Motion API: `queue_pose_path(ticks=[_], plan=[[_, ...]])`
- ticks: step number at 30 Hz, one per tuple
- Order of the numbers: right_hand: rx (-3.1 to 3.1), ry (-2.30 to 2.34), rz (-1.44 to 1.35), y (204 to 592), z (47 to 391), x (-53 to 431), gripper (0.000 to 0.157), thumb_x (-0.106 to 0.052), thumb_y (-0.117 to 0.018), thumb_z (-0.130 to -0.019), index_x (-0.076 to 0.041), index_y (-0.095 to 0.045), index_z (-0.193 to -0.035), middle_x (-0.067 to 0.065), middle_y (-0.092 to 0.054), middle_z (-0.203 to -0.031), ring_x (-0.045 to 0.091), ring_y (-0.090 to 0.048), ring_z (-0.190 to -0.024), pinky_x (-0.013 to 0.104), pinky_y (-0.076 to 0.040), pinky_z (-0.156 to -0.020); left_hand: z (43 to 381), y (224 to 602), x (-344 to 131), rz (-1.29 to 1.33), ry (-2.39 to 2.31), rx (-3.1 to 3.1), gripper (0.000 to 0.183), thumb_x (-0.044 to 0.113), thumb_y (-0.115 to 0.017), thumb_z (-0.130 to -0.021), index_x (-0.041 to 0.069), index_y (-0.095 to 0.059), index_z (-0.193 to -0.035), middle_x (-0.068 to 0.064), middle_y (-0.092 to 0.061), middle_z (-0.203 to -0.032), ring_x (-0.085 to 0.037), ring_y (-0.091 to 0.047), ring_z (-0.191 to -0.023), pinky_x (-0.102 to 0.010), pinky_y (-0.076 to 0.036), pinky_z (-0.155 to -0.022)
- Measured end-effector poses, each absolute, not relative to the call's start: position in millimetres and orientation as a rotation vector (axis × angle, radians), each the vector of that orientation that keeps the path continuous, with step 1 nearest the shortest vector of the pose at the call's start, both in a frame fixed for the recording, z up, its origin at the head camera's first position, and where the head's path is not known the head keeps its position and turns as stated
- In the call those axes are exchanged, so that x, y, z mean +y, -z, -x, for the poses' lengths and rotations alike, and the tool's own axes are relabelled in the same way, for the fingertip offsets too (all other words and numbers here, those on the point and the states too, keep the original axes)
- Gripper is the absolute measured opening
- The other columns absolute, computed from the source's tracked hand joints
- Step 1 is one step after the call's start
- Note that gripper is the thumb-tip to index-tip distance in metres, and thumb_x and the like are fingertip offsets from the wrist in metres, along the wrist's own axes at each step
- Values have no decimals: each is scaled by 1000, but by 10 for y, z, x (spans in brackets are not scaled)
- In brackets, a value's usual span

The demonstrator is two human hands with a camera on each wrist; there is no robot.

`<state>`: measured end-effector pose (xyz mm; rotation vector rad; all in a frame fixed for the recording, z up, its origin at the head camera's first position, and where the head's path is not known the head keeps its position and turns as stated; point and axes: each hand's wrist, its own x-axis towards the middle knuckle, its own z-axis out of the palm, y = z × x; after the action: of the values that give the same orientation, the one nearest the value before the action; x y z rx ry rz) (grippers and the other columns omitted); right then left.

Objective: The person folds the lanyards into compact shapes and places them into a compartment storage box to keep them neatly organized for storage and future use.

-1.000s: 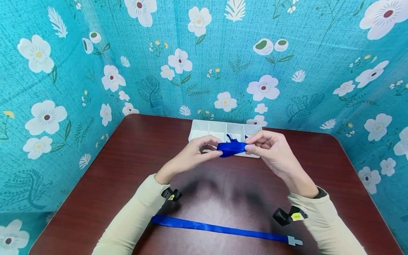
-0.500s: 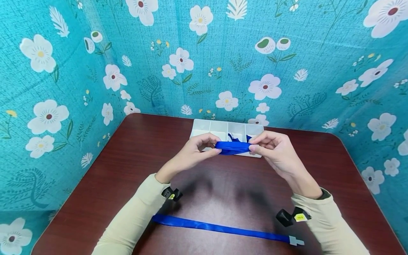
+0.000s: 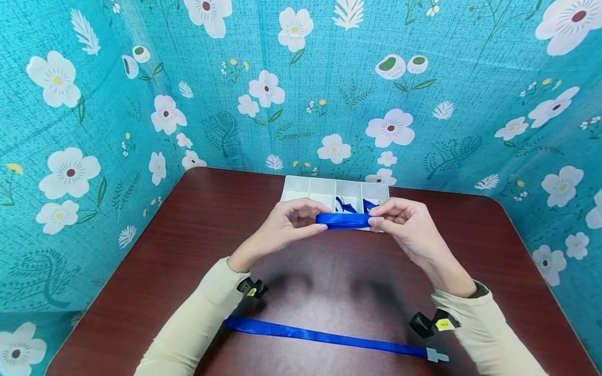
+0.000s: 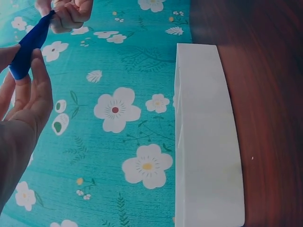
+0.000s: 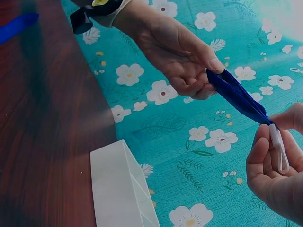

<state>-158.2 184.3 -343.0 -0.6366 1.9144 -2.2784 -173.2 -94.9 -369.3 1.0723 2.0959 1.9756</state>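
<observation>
A folded blue lanyard (image 3: 342, 220) is stretched level between both hands, above the table and in front of the white tray. My left hand (image 3: 289, 224) pinches its left looped end between thumb and fingers. The other end is pinched by my right hand (image 3: 406, 224); a white plastic clip (image 5: 277, 142) sticks out there in the right wrist view. From the left wrist, the blue strap (image 4: 29, 49) runs from the left fingers to the far hand. A second blue lanyard (image 3: 324, 336) lies lengthwise near the front of the table, its white clip (image 3: 437, 355) at the right.
The white divided tray (image 3: 297, 184) stands at the table's back edge; blue straps (image 3: 346, 206) lie in its two right compartments. The dark red-brown table (image 3: 188, 245) meets a teal flowered cloth (image 3: 301, 94) behind and at the sides.
The held lanyard has been drawn out straighter and flatter, as the right hand moved slightly right. More of the tray's blue contents now show above it. The lanyard on the table stays put.
</observation>
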Motion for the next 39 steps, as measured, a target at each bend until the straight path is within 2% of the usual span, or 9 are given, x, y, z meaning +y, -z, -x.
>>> queue_pose_path(ticks=[5,13,19,24,29,32,35,39], plan=[[1951,2252,629,3459,1590,1847,18,16,-65,-87,2,-74,-93,7,-73,-84,15,-68,-69,25,-58,-70,1729,3712,-944,-1028,-2020,2072,22,1,-73,-89,4,-69,-110,-10,-72,-97,-27,-67,-83,-31,-56,-74],[2069,2201,620,3465,1566,1799,12,15,-69,-85,11,-69,-96,7,-73,-84,15,-68,-68,27,-59,-70,1717,3703,-875,-884,-2082,2280,5,15,-76,-90,11,-73,-91,-3,-70,-83,-22,-63,-69,-27,-50,-61],[2107,2192,599,3454,1557,1796,14,14,-70,-85,16,-66,-98,8,-73,-84,17,-68,-69,26,-58,-68,1722,3678,-884,-907,-2120,2318,8,6,-80,-84,7,-73,-87,-4,-67,-83,-22,-65,-72,-27,-48,-59],[2102,2205,601,3463,1564,1795,13,16,-70,-84,14,-68,-97,8,-73,-84,17,-67,-68,25,-58,-67,1717,3677,-901,-883,-2125,2284,10,3,-80,-84,4,-73,-91,-6,-68,-86,-22,-69,-74,-27,-51,-62],[2144,2180,606,3466,1574,1786,17,14,-71,-84,20,-63,-98,9,-73,-84,16,-65,-67,24,-57,-65,1712,3668,-919,-871,-2070,2264,25,4,-79,-85,2,-74,-109,-7,-74,-98,-22,-73,-83,-29,-57,-69],[2206,2136,600,3471,1581,1787,17,10,-73,-84,17,-65,-98,11,-73,-84,18,-64,-66,24,-56,-63,1709,3653,-927,-848,-1981,2309,33,6,-79,-85,4,-73,-118,-6,-76,-98,-18,-74,-85,-28,-58,-69],[2263,2084,601,3484,1590,1790,16,6,-76,-84,12,-68,-97,13,-73,-85,19,-62,-66,24,-55,-62,1703,3635,-929,-814,-1896,2370,30,9,-80,-85,4,-74,-114,-5,-76,-94,-15,-74,-83,-25,-56,-65],[2305,2035,602,3508,1599,1791,15,3,-76,-85,11,-69,-97,13,-72,-85,18,-61,-66,24,-56,-62,1702,3624,-925,-793,-1855,2406,22,8,-81,-83,1,-76,-103,-8,-76,-89,-21,-74,-79,-23,-53,-61]])
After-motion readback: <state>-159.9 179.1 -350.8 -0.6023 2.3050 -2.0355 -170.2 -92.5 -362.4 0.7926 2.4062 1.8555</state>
